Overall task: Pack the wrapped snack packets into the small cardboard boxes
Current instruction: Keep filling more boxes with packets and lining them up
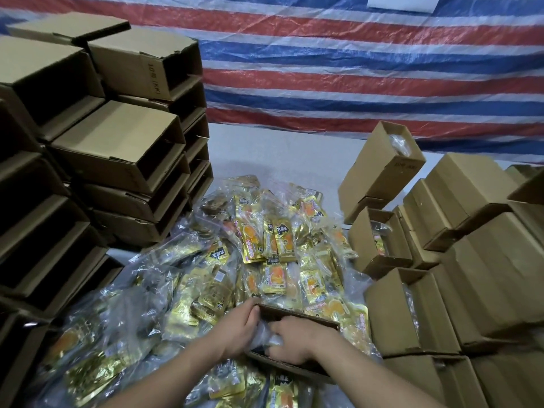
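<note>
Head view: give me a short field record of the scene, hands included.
left hand: grips far-left corner of the open box
right hand: inside the box, pressing down a clear-wrapped packet
packet pile: gold packets in clear bags, spread over the table
left stacks: empty open boxes
right stacks: boxes, some showing packets inside

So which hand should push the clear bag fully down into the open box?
Probably the right hand: it already lies inside the open box on the clear bag, while the left hand grips the box's left rim.
</note>
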`<state>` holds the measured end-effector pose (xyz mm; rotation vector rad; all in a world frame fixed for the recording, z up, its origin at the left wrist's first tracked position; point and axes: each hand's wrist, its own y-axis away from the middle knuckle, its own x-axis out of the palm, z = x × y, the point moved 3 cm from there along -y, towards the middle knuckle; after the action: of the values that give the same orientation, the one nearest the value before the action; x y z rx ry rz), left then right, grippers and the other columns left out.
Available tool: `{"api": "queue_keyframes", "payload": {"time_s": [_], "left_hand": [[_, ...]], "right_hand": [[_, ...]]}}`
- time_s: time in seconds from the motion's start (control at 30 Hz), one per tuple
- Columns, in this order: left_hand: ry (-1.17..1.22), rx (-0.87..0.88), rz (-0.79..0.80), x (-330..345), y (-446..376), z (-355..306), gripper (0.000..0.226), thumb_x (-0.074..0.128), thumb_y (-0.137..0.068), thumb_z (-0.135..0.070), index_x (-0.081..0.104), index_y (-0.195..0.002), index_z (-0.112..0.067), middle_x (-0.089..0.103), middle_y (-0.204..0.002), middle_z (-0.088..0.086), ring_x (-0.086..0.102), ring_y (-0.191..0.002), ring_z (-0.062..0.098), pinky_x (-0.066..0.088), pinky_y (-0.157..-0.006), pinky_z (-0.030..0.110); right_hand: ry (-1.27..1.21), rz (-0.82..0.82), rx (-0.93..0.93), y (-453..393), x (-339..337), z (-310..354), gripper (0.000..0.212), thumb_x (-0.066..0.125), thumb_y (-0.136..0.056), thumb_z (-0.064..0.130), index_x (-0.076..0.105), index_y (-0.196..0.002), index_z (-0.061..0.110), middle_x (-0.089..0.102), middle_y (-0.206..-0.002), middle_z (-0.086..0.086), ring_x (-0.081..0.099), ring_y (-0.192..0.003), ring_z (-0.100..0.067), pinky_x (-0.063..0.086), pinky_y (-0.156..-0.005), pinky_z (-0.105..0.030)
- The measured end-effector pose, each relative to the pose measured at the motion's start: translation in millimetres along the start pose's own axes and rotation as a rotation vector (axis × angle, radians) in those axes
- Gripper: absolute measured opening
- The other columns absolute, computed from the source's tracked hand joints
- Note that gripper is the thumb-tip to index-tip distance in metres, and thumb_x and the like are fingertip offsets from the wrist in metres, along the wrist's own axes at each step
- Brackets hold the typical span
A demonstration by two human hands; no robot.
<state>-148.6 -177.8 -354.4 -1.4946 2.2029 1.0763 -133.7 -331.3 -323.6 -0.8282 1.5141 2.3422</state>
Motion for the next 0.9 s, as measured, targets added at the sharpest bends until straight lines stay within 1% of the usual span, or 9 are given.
{"api": "queue_keyframes", "payload": {"time_s": [0.1, 0.2, 0.4, 0.47, 0.53, 0.7, 0.77, 0.83, 0.9], "left_hand": [[0.019, -0.003, -0.010, 1.3, -0.4, 2.7, 0.032, 0.027, -0.108, -0.039, 0.049, -0.128, -0.028, 0.062, -0.114, -0.005, 0.058, -0.102, 0.008, 0.045, -0.086, 0.028], [-0.015, 0.012, -0.028, 5.4, -1.6, 1.5, 0.033, 0.027, -0.107, -0.042, 0.048, -0.128, -0.026, 0.063, -0.118, -0.003, 0.058, -0.102, 0.010, 0.046, -0.088, 0.029], [0.002, 0.014, -0.028, 5.3, -6.5, 0.0, 0.025, 0.027, -0.107, -0.044, 0.045, -0.117, -0.030, 0.064, -0.113, -0.002, 0.060, -0.099, 0.013, 0.049, -0.090, 0.036], [0.005, 0.010, -0.034, 6.4, -6.4, 1.7, 0.021, 0.026, -0.107, -0.043, 0.042, -0.113, -0.031, 0.064, -0.108, -0.001, 0.060, -0.095, 0.013, 0.049, -0.090, 0.037], [0.003, 0.001, -0.040, 9.0, -4.1, 4.0, 0.021, 0.025, -0.107, -0.043, 0.041, -0.113, -0.030, 0.064, -0.108, 0.000, 0.060, -0.094, 0.014, 0.049, -0.090, 0.036], [-0.031, -0.011, -0.053, 12.8, -2.0, 3.5, 0.040, 0.025, -0.108, -0.041, 0.039, -0.139, -0.021, 0.060, -0.133, 0.007, 0.058, -0.115, 0.021, 0.044, -0.095, 0.032], [-0.035, -0.013, -0.055, 11.5, -2.2, 1.9, 0.038, 0.024, -0.108, -0.041, 0.041, -0.136, -0.020, 0.062, -0.128, 0.008, 0.059, -0.110, 0.021, 0.045, -0.092, 0.033], [-0.033, -0.013, -0.057, 10.4, -2.5, -0.4, 0.036, 0.025, -0.108, -0.040, 0.043, -0.131, -0.020, 0.064, -0.123, 0.009, 0.060, -0.106, 0.021, 0.046, -0.089, 0.033], [-0.025, 0.004, -0.051, 9.1, -3.5, -3.6, 0.027, 0.024, -0.108, -0.039, 0.044, -0.119, -0.025, 0.066, -0.110, 0.005, 0.062, -0.094, 0.018, 0.048, -0.085, 0.033]], "right_hand": [[0.054, -0.049, 0.069, -12.8, 20.9, -16.6, 0.069, 0.058, -0.093, 0.051, 0.031, -0.152, 0.028, 0.051, -0.136, -0.012, 0.052, -0.123, -0.035, 0.045, -0.101, -0.042], [-0.193, -0.067, 0.045, -13.4, 24.6, -24.2, 0.073, 0.064, -0.089, 0.055, 0.036, -0.150, 0.027, 0.052, -0.142, -0.003, 0.051, -0.128, -0.025, 0.042, -0.106, -0.035], [-0.217, -0.230, -0.024, 5.2, 0.8, -18.3, 0.017, 0.054, -0.094, 0.042, 0.063, -0.096, 0.027, 0.063, -0.086, 0.008, 0.058, -0.075, -0.012, 0.040, -0.061, -0.026], [-0.272, -0.224, -0.030, 4.0, 1.7, -8.3, 0.024, 0.048, -0.099, 0.033, 0.056, -0.078, 0.025, 0.055, -0.074, 0.010, 0.051, -0.066, -0.010, 0.035, -0.055, -0.022], [-0.347, -0.078, -0.008, -2.7, 9.2, 4.5, 0.030, 0.040, -0.102, 0.027, 0.058, -0.079, 0.022, 0.064, -0.085, -0.002, 0.055, -0.079, -0.020, 0.040, -0.062, -0.025], [-0.508, 0.103, 0.041, -10.4, 17.7, 27.6, 0.058, 0.040, -0.098, 0.046, 0.048, -0.142, 0.010, 0.043, -0.150, -0.018, 0.042, -0.135, -0.033, 0.037, -0.108, -0.032], [-0.524, 0.086, 0.042, -10.9, 15.8, 26.5, 0.048, 0.042, -0.095, 0.048, 0.057, -0.127, 0.015, 0.053, -0.132, -0.014, 0.051, -0.117, -0.026, 0.039, -0.104, -0.029], [-0.514, 0.002, 0.036, -6.1, 9.5, 17.7, 0.019, 0.041, -0.098, 0.029, 0.056, -0.092, 0.019, 0.056, -0.095, -0.008, 0.049, -0.083, -0.019, 0.042, -0.077, -0.020], [-0.537, -0.089, 0.066, 1.8, 1.3, 1.9, 0.025, 0.036, -0.099, 0.021, 0.051, -0.079, 0.018, 0.051, -0.078, -0.002, 0.045, -0.069, -0.017, 0.038, -0.064, -0.027]]}}
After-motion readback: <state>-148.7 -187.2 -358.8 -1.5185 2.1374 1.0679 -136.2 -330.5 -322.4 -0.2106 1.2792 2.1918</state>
